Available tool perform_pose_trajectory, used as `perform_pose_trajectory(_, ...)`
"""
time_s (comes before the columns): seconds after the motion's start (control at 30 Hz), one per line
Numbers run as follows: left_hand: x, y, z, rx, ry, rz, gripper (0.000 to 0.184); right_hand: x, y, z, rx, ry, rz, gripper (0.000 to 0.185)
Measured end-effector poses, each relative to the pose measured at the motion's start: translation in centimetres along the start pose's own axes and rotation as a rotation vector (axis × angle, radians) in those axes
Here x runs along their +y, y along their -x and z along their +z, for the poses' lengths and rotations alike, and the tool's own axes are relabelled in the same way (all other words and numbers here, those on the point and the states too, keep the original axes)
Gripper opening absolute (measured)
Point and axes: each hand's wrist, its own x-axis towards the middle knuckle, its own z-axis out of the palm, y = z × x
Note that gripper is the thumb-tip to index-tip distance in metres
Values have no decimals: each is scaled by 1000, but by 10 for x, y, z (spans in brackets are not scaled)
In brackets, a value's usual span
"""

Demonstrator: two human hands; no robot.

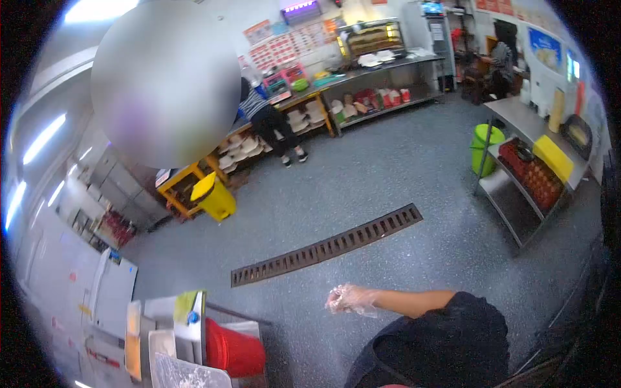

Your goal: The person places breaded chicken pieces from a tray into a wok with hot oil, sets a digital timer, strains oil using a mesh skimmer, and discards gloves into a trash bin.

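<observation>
My right hand (352,299) wears a thin clear plastic glove and is held out over the grey floor, its forearm reaching in from a dark short sleeve. The fingers are curled together; whitish bits or shine show on them, and what they hold, if anything, is too small to tell. The hand is nearest to the floor drain grate (323,252), which lies beyond it. My left hand is out of view. To the left stand a red bin (234,349) and a worktop with a green cloth (185,305). A clear plastic item (187,375) shows at the bottom edge.
A person in a striped top (254,103) bends at the far counter. Another person (501,61) is at the back right. A yellow bin (215,197) stands left. At right, a metal table (524,119) has egg trays (533,174) below, beside a green bin (485,149).
</observation>
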Motion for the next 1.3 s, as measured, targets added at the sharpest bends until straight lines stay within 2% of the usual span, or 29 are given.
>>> perform_pose_trajectory(0.1,-8,-36,26,-69,-7,-7,42,32,-14,-20,74,-66,4,24)
perform_pose_trajectory(0.2,-10,-98,11,-50,2,-25,40,2,-55,10,87,10,73,23)
perform_pose_trajectory(0.3,-16,-165,-50,10,29,-28,39,-15,-121,73,-16,-5,123,24)
perform_pose_trajectory(0.4,-35,-225,-127,106,29,36,37,-40,-188,120,41,92,58,24)
perform_pose_trajectory(0.43,-41,-241,-156,148,-61,112,37,-60,-206,138,37,102,57,24)
perform_pose_trajectory(0.5,-46,-268,-199,256,-758,414,36,-65,-266,181,102,72,124,15)
perform_pose_trajectory(0.53,-30,-282,-204,351,-1145,469,40,-80,-286,208,93,7,107,9)
perform_pose_trajectory(0.57,-19,-300,-215,268,-1162,330,42,-76,-319,233,16,-33,70,10)
perform_pose_trajectory(0.6,-34,-329,-225,143,-271,39,36,-74,-349,253,-24,-80,37,13)
perform_pose_trajectory(0.63,-48,-358,-234,307,627,-206,30,-78,-376,279,-105,-32,73,13)
perform_pose_trajectory(0.7,-44,-370,-226,307,514,-80,18,-95,-413,305,-176,-104,70,12)
perform_pose_trajectory(0.77,-43,-373,-212,317,451,-110,25,-120,-446,319,-230,-70,65,15)
perform_pose_trajectory(0.83,-47,-389,-213,397,447,-108,25,-161,-475,356,-145,396,-10,22)
perform_pose_trajectory(0.87,-52,-391,-211,466,442,-121,26,-149,-513,360,-258,594,-305,27)
perform_pose_trajectory(0.93,-55,-389,-210,516,418,-160,26,-130,-564,376,-410,786,-584,32)
perform_pose_trajectory(1.0,-51,-390,-207,562,372,-181,26,-131,-590,403,-400,1076,-734,43)
perform_pose_trajectory(1.03,-48,-391,-202,642,347,-173,27,-139,-597,415,-422,1068,-738,43)
perform_pose_trajectory(1.1,-41,-398,-191,727,307,-171,28,-161,-608,431,-526,908,-285,48)
perform_pose_trajectory(1.13,-40,-398,-186,811,348,-257,27,-143,-632,430,-606,858,-305,50)
perform_pose_trajectory(1.17,-41,-400,-183,896,395,-335,26,-157,-628,431,-622,850,-299,50)
perform_pose_trajectory(1.23,-39,-394,-181,928,477,-333,25,-189,-620,428,-826,250,268,52)
perform_pose_trajectory(1.3,-38,-392,-182,955,567,-319,30,-167,-650,429,-865,157,330,50)
